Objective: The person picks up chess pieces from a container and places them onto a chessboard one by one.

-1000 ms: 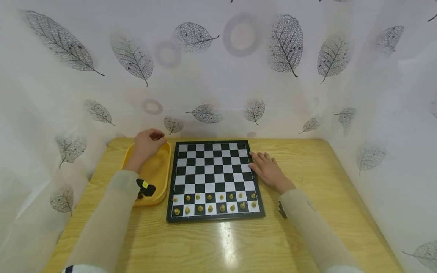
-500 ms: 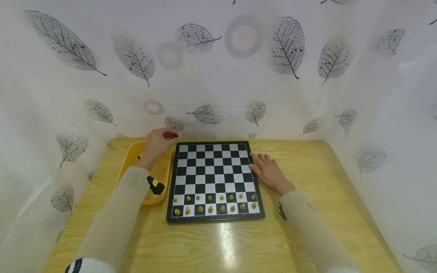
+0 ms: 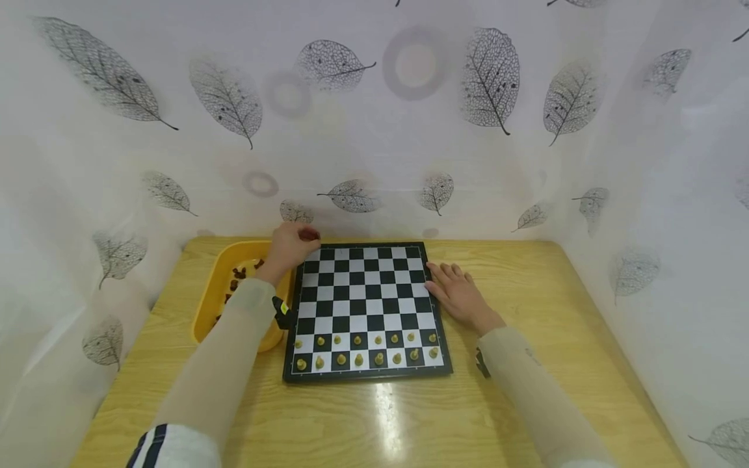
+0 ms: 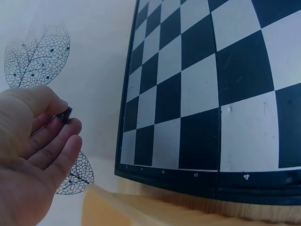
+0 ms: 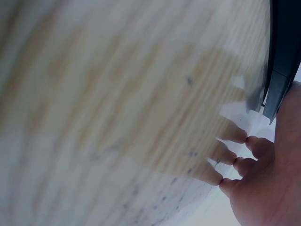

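My left hand (image 3: 288, 250) is over the far left corner of the chessboard (image 3: 367, 289). Between thumb and fingertips it pinches a small dark chess piece (image 4: 67, 114), mostly covered by the fingers, so which piece cannot be told. My right hand (image 3: 460, 296) lies with extended fingers against the board's right edge. Pale gold chess pieces (image 3: 359, 359) stand in two rows on the board's near side. Left of the board, a yellow tray (image 3: 203, 311) holds several dark brown pieces (image 3: 238, 273), partly hidden by my left arm.
Board and tray stand on a light wood-grain table (image 3: 328, 422). A white leaf-printed sheet (image 3: 374, 143) rises along the table's back and both sides. The tray's wall (image 4: 106, 207) runs close to the board's left edge.
My left hand has moved right, from above the tray to the board's far left corner, carrying the dark chess piece. More of the tray's contents now show. The right hand stays in place.
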Demonstrator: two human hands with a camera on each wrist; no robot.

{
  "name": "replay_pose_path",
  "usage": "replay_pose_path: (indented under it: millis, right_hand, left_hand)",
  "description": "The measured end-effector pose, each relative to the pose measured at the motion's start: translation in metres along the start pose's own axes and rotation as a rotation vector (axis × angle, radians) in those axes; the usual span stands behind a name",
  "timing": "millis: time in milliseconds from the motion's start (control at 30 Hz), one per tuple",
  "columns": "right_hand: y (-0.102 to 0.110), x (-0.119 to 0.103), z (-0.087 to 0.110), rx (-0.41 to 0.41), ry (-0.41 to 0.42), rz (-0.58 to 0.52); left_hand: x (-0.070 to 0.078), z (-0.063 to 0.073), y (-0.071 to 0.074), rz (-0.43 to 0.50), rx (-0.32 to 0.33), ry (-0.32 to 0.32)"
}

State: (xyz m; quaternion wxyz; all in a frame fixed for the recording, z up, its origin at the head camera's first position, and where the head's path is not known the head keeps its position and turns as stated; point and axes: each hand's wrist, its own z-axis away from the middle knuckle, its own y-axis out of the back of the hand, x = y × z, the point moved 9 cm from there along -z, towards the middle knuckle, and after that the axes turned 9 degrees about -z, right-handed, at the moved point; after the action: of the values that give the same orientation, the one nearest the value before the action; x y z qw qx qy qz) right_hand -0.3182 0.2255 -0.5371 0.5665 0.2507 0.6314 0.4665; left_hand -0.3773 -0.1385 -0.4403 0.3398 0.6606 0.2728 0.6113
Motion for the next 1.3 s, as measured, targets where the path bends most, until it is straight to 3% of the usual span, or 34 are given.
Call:
replay_pose_path:
  millis: [333,533,867,1300]
  right_hand:
    - [-0.002,0.002,-0.003,0.01,0.017,0.008]
    - [-0.002,0.002,-0.003,0.019,0.021,-0.008]
    - [-0.003,0.003,-0.001,0.001,0.004,0.012]
    - [-0.001,-0.001,0.0,0.01,-0.004,0.001]
  left_hand:
    - [-0.002,-0.009,-0.019,0.019,-0.028,0.017]
    - [-0.004,-0.01,-0.023,0.002,-0.02,0.036]
    - [-0.004,-0.01,-0.032,-0.036,0.013,-0.038]
    - [-0.017,-0.018,-0.047,-0.056,-0.052,0.021]
